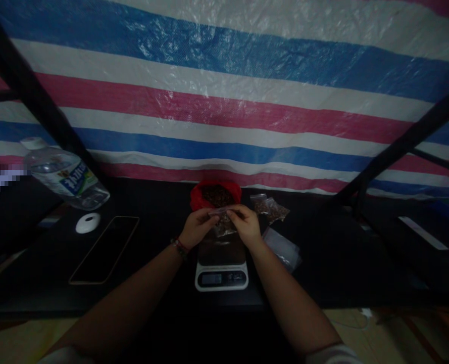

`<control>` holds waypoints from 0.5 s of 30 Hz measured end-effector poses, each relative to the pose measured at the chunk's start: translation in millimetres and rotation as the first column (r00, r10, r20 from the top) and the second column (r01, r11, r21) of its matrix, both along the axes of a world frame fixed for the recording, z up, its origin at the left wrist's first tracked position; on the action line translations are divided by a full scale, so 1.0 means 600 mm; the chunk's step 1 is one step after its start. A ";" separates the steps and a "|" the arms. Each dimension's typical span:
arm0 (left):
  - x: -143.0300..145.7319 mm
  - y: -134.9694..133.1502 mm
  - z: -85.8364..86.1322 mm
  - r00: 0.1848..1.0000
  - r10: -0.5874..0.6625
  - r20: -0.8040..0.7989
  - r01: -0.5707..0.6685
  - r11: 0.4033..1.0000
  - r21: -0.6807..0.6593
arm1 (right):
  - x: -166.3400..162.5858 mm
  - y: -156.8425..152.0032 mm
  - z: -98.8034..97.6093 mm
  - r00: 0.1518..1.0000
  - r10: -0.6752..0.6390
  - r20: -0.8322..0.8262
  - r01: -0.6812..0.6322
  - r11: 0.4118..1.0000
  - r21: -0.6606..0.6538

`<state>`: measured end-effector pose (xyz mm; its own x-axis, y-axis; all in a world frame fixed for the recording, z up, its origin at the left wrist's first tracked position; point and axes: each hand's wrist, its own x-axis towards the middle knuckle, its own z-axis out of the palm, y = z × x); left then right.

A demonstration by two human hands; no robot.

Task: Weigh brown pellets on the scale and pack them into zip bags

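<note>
Between my two hands is a small clear zip bag (225,228) with brown bits in its lower part. My left hand (197,227) pinches the bag's top edge at the left, thumb on the near side. My right hand (246,225) pinches the same edge at the right. The bag hangs above a white digital scale (222,284), whose display is too dim to read. Just behind my hands sits a red bag (196,198), its mouth open, full of dark brown pieces (218,195).
Filled zip bags (271,208) lie right of the red bag, with flat, clear bags (283,248) nearer. On the left are a phone (105,251), a white earbud case (88,223) and a plastic bottle (67,174). Dark metal bars (394,149) slant beside a striped sheet (224,114).
</note>
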<state>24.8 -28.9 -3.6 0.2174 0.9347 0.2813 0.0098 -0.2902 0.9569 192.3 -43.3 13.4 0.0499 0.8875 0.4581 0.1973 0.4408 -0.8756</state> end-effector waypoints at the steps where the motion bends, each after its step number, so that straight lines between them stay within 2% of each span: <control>1: 0.000 -0.001 0.001 1.000 0.018 0.016 -0.018 1.000 -0.003 | 0.000 0.000 0.000 1.000 -0.001 0.000 0.001 1.000 -0.008; 5: -0.001 -0.003 0.005 0.996 0.083 0.026 -0.083 0.997 0.005 | 0.000 -0.002 -0.001 0.999 -0.012 -0.033 0.010 0.998 -0.060; 11: -0.002 -0.006 0.010 0.997 0.074 -0.009 -0.074 0.997 0.026 | 0.000 -0.001 -0.002 0.998 -0.037 -0.057 0.030 0.993 -0.118; 15: 0.001 -0.007 0.011 0.996 0.087 -0.004 -0.087 0.995 0.042 | 0.000 0.000 -0.004 0.997 -0.053 -0.055 0.048 0.994 -0.103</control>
<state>25.4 -32.9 2.8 0.1378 0.9374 0.3197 0.0422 -0.3280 0.9437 192.3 -43.2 11.0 0.1197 0.9249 0.3610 0.1647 0.3401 -0.9259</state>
